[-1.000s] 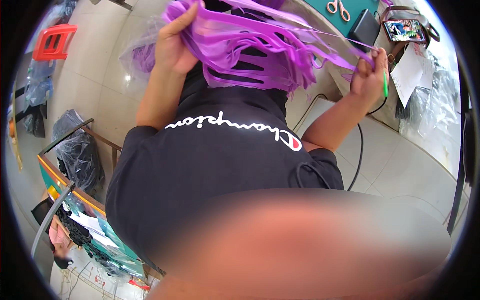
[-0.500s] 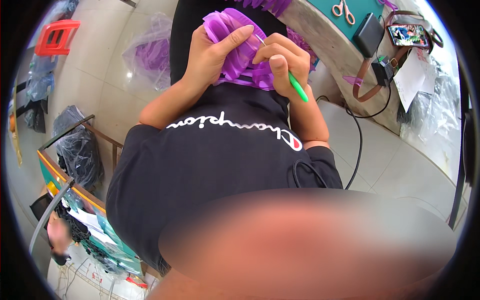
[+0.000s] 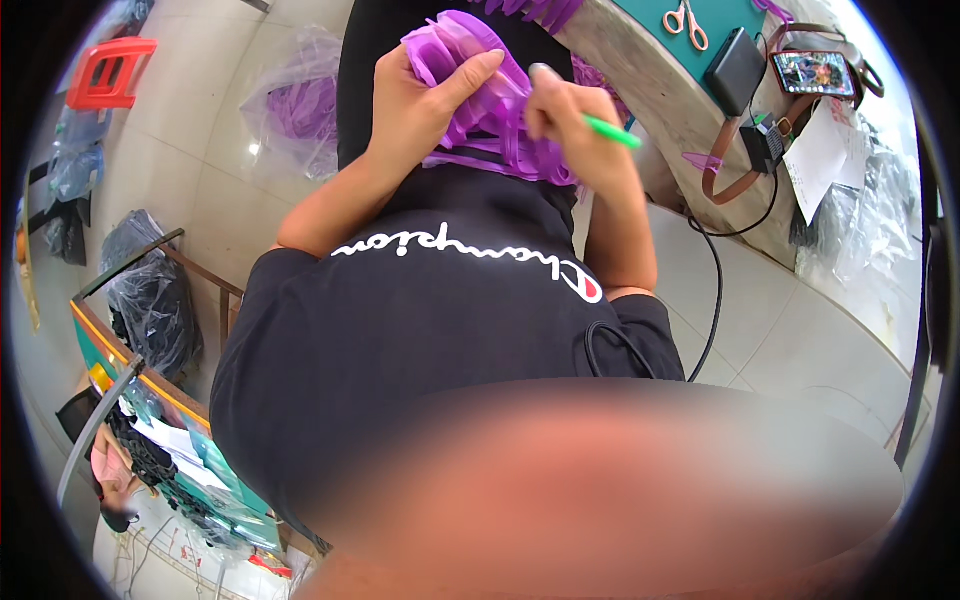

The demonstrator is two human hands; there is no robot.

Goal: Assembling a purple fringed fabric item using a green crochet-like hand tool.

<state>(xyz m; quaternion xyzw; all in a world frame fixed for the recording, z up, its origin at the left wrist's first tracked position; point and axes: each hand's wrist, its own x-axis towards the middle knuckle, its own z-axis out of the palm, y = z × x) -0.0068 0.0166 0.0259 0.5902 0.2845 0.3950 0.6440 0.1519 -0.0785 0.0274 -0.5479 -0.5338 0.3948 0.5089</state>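
Note:
My left hand point(image 3: 418, 112) is closed around a purple, soft-looking ribbed piece point(image 3: 512, 92), its thumb pressed along the top. More purple strips point(image 3: 500, 160) hang over my lap below it. To the right of the piece, my right hand point(image 3: 572, 112) is closed on a slim tool with a bright green handle point(image 3: 612, 132). The handle sticks out behind the hand toward the right. Motion smears this hand a little, and the tool's working end is hidden now; a thin metal tip showed earlier.
A concrete-edged bench with a green top point(image 3: 640, 25) holds scissors point(image 3: 687, 25), a black power bank point(image 3: 736, 72) and a phone point(image 3: 813, 73). A black cable point(image 3: 718, 290) hangs down at right. On the left floor are a bag of purple pieces point(image 3: 300, 105) and a red stool point(image 3: 112, 75). Another person point(image 3: 112, 465) sits lower left.
My right hand has moved up and slightly right, away from the purple piece, and the green handle has swung up to point right. The left hand stays nearly in place, still holding the piece.

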